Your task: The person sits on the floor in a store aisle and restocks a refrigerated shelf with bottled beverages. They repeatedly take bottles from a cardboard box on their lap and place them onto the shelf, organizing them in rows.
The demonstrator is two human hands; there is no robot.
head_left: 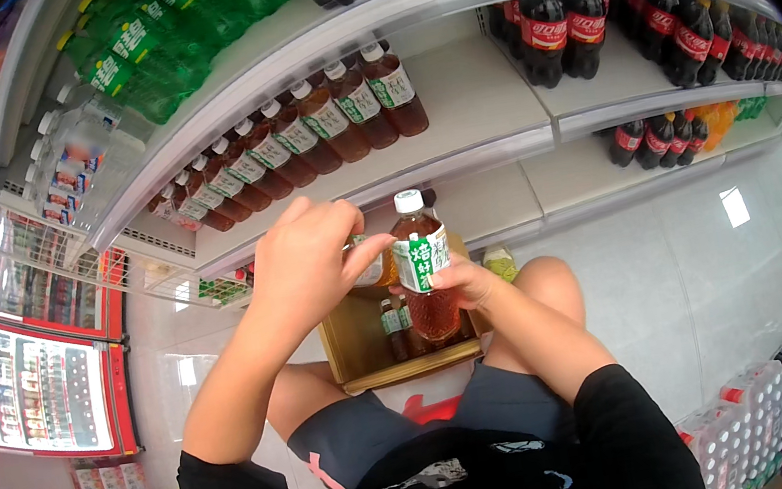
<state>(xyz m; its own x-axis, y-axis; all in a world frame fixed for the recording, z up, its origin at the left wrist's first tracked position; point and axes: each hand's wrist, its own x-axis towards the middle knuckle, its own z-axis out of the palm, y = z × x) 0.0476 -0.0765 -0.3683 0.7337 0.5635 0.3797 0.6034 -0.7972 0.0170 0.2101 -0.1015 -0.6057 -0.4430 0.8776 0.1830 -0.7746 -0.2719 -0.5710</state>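
Note:
My right hand (470, 283) is closed around an upright bottle of brown tea (435, 314) with a white cap and a green-and-white label. Beside it, a second tea bottle (372, 270) shows only partly beneath my left hand (304, 255). My left fingers curl over that bottle's upper end, and the thumb stretches across to the upright bottle's label. How firmly the left fingers grip is hidden. Below both hands, between my knees, sits an open cardboard box (351, 352) with a few similar bottles (394, 330) inside.
Ahead, a shelf (478, 80) holds a row of tea bottles (299, 137) and dark cola bottles (544, 39). Green soda bottles (168, 35) stand above. Lit drink coolers (22, 381) are at left. Wrapped bottle packs (741, 420) and stacked cartons (108, 484) flank me on the floor.

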